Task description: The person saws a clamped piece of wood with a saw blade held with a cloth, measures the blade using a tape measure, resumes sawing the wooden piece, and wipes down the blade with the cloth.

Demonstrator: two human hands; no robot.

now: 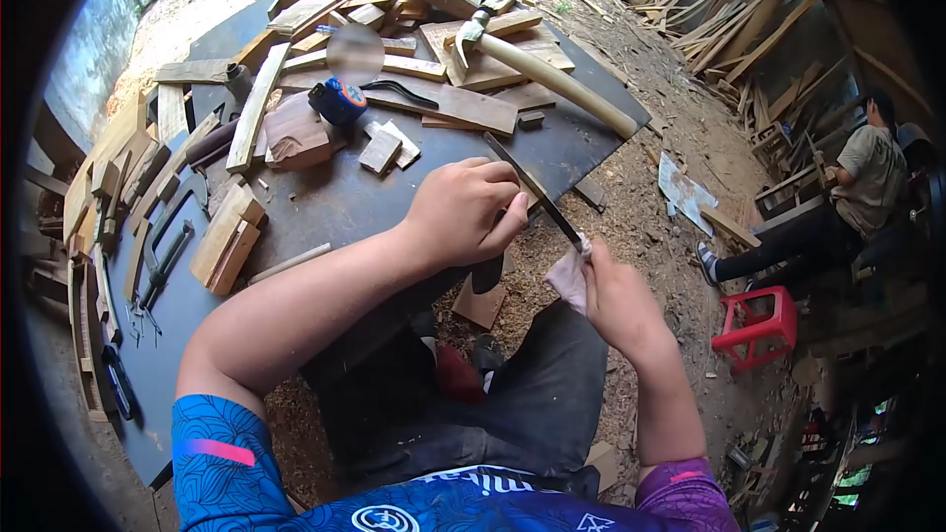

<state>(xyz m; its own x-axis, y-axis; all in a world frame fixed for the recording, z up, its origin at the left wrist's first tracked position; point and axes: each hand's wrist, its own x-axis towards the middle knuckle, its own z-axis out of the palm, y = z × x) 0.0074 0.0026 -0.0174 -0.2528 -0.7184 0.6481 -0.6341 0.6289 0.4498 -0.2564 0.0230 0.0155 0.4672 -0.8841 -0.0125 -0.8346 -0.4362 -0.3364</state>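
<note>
A long dark narrow tool [560,221], which looks like a file or blade, runs diagonally between my hands at the table's near edge. My right hand [621,300] is wrapped round its lower end, where a whitish cloth [569,279] hangs. My left hand [468,212] is closed beside the tool's upper part, with fingers curled and thumb against them; what it grips is mostly hidden. A small strip of light wood shows under the tool near my left thumb. Beyond my hands, a claw hammer [552,74] and a blue tape measure [337,101] lie on the dark table [365,199].
Wood pieces [296,133] cover the table's far and left parts. A clamp [168,261] and a cutter knife [118,382] lie at left. On the right are a red stool [755,328], a seated person [867,163] and stacked wood strips [724,15]. Sawdust covers the ground.
</note>
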